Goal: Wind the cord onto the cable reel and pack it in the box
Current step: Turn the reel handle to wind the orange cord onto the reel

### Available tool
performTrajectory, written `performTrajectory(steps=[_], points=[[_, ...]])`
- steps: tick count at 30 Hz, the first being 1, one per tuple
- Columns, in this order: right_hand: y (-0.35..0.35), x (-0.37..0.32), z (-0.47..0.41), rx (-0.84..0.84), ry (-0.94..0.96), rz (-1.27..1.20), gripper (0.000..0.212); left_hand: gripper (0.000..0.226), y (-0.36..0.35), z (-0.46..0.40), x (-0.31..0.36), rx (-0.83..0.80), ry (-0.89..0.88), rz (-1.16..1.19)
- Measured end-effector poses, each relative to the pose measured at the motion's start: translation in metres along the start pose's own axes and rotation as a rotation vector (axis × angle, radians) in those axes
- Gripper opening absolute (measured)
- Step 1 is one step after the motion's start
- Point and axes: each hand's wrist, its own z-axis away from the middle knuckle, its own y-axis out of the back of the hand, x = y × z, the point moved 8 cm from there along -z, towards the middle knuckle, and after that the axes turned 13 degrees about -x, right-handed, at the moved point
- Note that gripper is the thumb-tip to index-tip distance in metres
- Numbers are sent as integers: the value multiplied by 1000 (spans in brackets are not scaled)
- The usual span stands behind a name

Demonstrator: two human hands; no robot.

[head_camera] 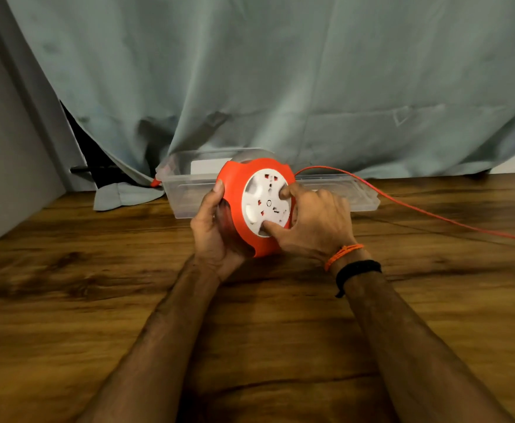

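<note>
Both hands are clamped on the orange cable reel point(251, 206), held just above the wooden tabletop point(97, 300) near the middle of the scene. The left hand point(216, 230) cups the reel's left side and back, thumb laid along the orange rim. The right hand point(314, 221) sets a fingertip and the thumb into recesses of the white socket face point(265, 203), curled as if to crank it. Winding looks to be the step in hand: much of the orange cord point(433, 213) runs from the reel's far right edge across the tabletop and out of view to the right. The clear plastic box point(189, 190) waits just behind the reel, open. Next, the right hand should turn the white face while the left steadies the housing, drawing slack in evenly.
</note>
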Motion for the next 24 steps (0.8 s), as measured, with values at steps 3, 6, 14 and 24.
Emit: performTrajectory(steps=[3, 6, 14, 24], points=[[-4, -3, 1, 7, -97, -38, 62, 57, -1, -1, -3, 4, 4, -12], [-8, -5, -2, -47, -166, -71, 74, 53, -2, 0, -1, 6, 1, -27], [8, -7, -4, -56, -40, -158, 58, 64, -3, 2, 1, 5, 5, 30], [8, -9, -5, -140, 164, 7, 61, 59, 0, -1, -3, -36, 23, -9]])
